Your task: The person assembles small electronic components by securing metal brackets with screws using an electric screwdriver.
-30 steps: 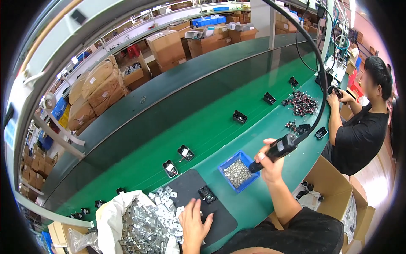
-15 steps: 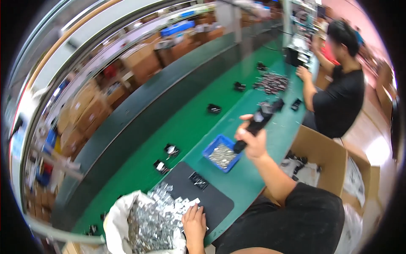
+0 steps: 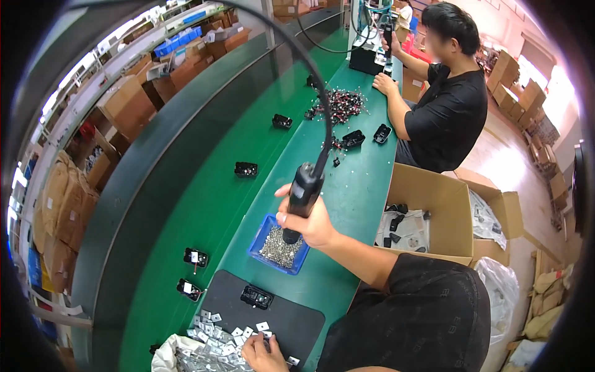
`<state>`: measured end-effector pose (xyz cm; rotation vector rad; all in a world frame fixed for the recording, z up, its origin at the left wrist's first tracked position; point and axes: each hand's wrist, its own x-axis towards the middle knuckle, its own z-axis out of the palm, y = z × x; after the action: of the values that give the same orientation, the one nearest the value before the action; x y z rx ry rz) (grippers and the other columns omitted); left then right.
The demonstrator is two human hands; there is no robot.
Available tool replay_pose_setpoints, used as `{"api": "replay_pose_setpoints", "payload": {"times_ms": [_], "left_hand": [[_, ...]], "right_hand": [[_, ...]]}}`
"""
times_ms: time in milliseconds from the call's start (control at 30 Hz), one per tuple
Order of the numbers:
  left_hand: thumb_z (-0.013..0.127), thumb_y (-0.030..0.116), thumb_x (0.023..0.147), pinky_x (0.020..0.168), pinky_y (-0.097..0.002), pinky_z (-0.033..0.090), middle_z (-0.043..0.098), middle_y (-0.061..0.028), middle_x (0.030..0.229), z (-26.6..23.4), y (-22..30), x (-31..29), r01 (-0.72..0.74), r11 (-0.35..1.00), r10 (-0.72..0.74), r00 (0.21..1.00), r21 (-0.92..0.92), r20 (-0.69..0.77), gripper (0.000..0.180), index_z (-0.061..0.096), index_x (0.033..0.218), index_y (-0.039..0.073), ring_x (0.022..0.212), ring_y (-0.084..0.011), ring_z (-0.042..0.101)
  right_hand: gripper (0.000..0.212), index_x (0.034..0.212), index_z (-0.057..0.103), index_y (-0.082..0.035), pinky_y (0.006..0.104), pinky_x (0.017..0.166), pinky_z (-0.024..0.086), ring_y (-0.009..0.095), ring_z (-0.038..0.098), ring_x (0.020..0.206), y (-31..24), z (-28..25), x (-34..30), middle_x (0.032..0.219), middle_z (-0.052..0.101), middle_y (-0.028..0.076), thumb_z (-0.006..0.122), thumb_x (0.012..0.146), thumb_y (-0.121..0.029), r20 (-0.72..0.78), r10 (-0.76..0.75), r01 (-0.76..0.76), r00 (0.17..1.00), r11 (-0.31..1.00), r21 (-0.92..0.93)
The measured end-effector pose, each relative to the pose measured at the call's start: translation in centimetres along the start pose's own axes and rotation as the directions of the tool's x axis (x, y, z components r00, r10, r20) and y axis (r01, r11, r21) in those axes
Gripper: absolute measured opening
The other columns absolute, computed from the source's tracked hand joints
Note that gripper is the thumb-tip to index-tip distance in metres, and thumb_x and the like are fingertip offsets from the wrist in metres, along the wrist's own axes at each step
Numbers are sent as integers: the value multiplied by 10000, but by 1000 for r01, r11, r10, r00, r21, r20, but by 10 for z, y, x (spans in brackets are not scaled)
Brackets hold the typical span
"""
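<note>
My right hand (image 3: 313, 226) is wrapped round a black electric screwdriver (image 3: 304, 192), a cord running up from its top end. Its lower tip overlaps a blue bin (image 3: 291, 270) full of small screws (image 3: 279, 248). At the bottom, my left hand (image 3: 263, 354) is at the edge of a pile of small metal plates (image 3: 214, 335), with finger and thumb closed about one plate (image 3: 267, 334). The plates spill from a white bag (image 3: 165, 354) onto a dark mat (image 3: 297, 316). A black plastic housing (image 3: 256, 297) lies on the mat beyond that hand.
Several black housings (image 3: 246, 169) sit along the green belt (image 3: 223, 211) at left. Farther up the bench is a heap of small dark parts (image 3: 341, 106). A co-worker (image 3: 443, 105) sits at the far right, holding a similar tool. An open cardboard box (image 3: 434, 204) stands beside my right arm.
The view has swung, shifting the bench leftward and upward in the picture. The screwdriver has become more upright in my right hand. My left fingers have drawn together at the plates.
</note>
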<state>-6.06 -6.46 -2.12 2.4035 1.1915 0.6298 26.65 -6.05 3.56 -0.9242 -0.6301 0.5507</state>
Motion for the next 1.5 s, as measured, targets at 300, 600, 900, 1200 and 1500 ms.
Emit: {"api": "replay_pose_setpoints", "payload": {"times_ms": [300,600,900,1200,1500], "left_hand": [[630,74,902,755,-409,514,654,-183,952,2,10,12,-22,997,30,995,77,-94,153,678,1033,13,835,-359,622],[638,59,875,778,-408,513,681,-140,959,-3,6,15,36,997,-39,998,64,57,186,691,1052,78,864,-333,638],[692,7,789,834,-415,487,669,-132,966,7,20,13,91,995,-83,984,-46,155,148,642,929,19,942,-323,623],[727,21,795,683,-353,510,659,-123,873,-5,23,29,400,910,-396,916,-106,60,104,661,875,14,761,-271,634],[743,1,762,742,-341,511,661,-111,881,-6,22,89,276,956,-290,941,-99,-177,129,642,842,4,812,-268,649]], "right_hand": [[448,1175,494,-15,305,651,481,137,585,667,0,1,7,757,593,44,690,773,11,55,87,-96,995,977,191],[469,1197,486,-54,338,688,479,153,555,647,-7,-4,6,725,564,57,689,774,-51,65,106,-114,992,985,131],[542,1230,466,-26,347,621,484,171,547,613,1,-8,10,711,550,64,694,743,-92,55,-3,-1,998,998,67],[505,1291,418,-24,368,692,483,165,521,638,6,-9,8,742,511,50,599,823,-82,114,-142,115,983,970,215],[498,1297,429,-42,375,705,480,164,519,649,16,-20,7,761,527,54,608,834,-79,114,-165,153,980,983,105]]}}
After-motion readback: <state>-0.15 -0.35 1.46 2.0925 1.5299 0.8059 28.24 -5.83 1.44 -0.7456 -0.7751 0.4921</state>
